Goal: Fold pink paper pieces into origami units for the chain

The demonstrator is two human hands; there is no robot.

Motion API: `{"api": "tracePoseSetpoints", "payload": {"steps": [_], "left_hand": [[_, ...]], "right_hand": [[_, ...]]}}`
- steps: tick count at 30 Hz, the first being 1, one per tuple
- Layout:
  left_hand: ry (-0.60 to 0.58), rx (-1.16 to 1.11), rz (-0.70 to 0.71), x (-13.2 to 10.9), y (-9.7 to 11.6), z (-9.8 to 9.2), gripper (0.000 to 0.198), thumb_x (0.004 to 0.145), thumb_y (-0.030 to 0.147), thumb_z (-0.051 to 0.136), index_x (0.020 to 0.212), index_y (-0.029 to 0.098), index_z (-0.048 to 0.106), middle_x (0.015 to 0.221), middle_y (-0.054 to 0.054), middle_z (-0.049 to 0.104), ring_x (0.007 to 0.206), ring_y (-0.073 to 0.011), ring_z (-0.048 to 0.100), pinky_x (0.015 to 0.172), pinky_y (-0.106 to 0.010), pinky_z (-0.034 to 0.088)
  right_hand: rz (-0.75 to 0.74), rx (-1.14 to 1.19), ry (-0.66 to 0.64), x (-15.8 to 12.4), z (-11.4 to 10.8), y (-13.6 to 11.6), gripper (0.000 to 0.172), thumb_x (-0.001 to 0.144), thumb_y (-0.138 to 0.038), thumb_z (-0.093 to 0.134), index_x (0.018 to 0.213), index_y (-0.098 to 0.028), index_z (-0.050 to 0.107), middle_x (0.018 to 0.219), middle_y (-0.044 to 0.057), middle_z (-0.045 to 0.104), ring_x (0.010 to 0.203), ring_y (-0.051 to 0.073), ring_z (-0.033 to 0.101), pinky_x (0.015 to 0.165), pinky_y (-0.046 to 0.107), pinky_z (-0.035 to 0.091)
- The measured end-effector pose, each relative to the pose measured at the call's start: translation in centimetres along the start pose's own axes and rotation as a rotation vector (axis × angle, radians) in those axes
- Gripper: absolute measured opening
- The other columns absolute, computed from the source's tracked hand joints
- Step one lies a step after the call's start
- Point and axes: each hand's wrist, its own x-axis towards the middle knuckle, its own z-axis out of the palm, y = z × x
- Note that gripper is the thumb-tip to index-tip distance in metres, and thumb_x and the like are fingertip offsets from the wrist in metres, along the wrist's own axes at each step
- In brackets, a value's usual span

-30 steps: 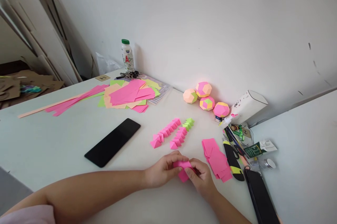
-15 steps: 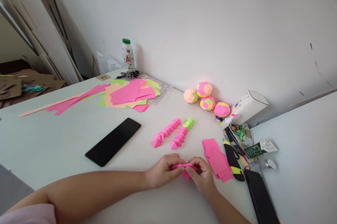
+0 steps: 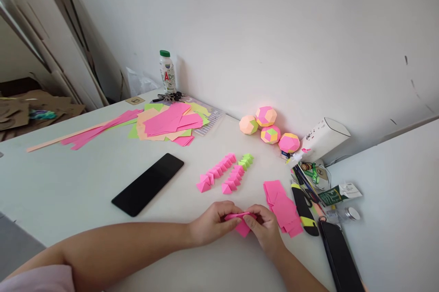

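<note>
Between my two hands is a small piece of pink paper (image 3: 243, 228), partly folded, held low over the near part of the table. My left hand (image 3: 213, 224) pinches its left side, and my right hand (image 3: 265, 231) pinches its right side with the thumb on the near face. Fingers cover much of the paper's upper edge. Just beyond my hands lie two rows of folded paper units, one all pink (image 3: 216, 172) and one pink and green (image 3: 236, 175). A stack of pink paper pieces (image 3: 283, 209) lies right of my right hand.
A black phone (image 3: 148, 185) lies left of the rows. Farther back are coloured paper sheets (image 3: 164, 122), paper strips (image 3: 92, 132) and a white bottle (image 3: 167, 72). Several paper balls (image 3: 265, 116) sit by the wall. A yellow-black cutter (image 3: 304, 209) and a black case (image 3: 339, 255) lie right.
My right thumb has shifted slightly up along the pink paper, and more of the paper's lower flap shows. Both hands stay in nearly the same place.
</note>
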Motion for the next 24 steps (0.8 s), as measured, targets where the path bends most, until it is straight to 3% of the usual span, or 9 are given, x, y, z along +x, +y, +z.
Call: {"api": "tracePoseSetpoints", "payload": {"steps": [18,24], "left_hand": [[-0.033,-0.094,-0.06,-0.05,0.05,0.06,0.044,0.085,0.049,0.049,0.082,0.011,0.07,0.053,0.003,0.042,0.049,-0.0082,0.036,0.045,-0.021,0.028],[-0.056,-0.095,-0.078,0.01,0.04,0.04,0.043,0.085,0.048,0.049,0.07,0.011,0.066,0.049,0.003,0.042,0.046,-0.0081,0.037,0.044,-0.021,0.029]], "right_hand": [[0.015,0.04,-0.022,-0.12,-0.09,-0.17,0.019,0.078,-0.035,0.065,0.071,-0.019,0.069,0.059,0.001,0.06,0.054,0.014,0.05,0.051,0.025,0.043],[0.028,0.023,-0.02,-0.32,-0.24,-0.11,0.028,0.083,-0.041,0.059,0.07,-0.017,0.065,0.057,0.0,0.053,0.052,0.014,0.046,0.049,0.024,0.04]]}}
